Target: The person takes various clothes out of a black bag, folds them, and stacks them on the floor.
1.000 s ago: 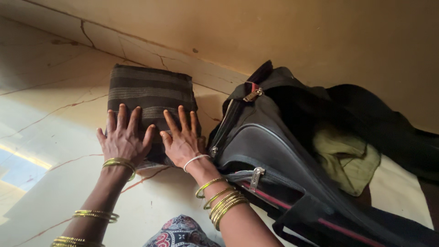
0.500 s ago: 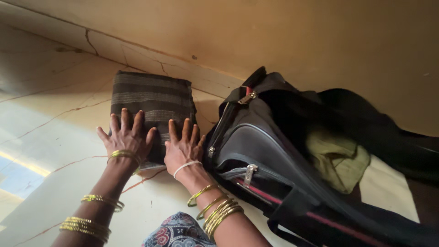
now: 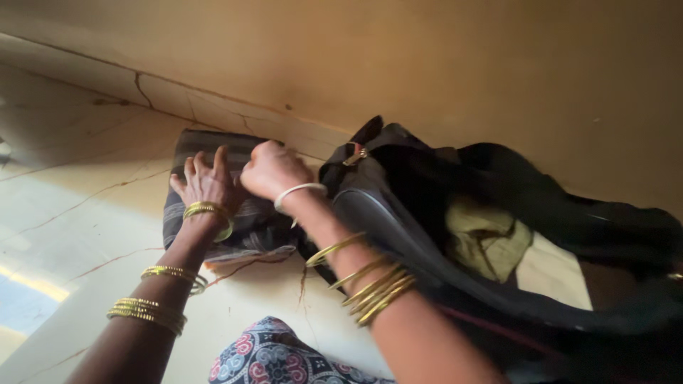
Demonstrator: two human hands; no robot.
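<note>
**Both hands on a folded striped cloth beside an open black bag**

Head view: a dark folded cloth (image 3: pixel 213 206) with pale stripes lies on the light cracked floor (image 3: pixel 85 213), close to the foot of the tan wall (image 3: pixel 427 64). The left hand (image 3: pixel 204 183) rests flat on top of the cloth, fingers spread and pointing towards the wall, gold bangles (image 3: pixel 208 211) at the wrist. The right hand (image 3: pixel 270 169) is at the cloth's far right part, curled with knuckles up; its fingers bend down out of sight, so whether they pinch the fabric cannot be told. A white band (image 3: pixel 299 192) and more gold bangles sit on that forearm.

Just to the right of the cloth, touching or nearly so, lies a black bag (image 3: pixel 427 235), unzipped and gaping. Inside it show an olive-green garment (image 3: pixel 487 238) and a pale lining. A patterned garment (image 3: pixel 277 359) in blue, red and white fills the bottom edge, near the person's body.
</note>
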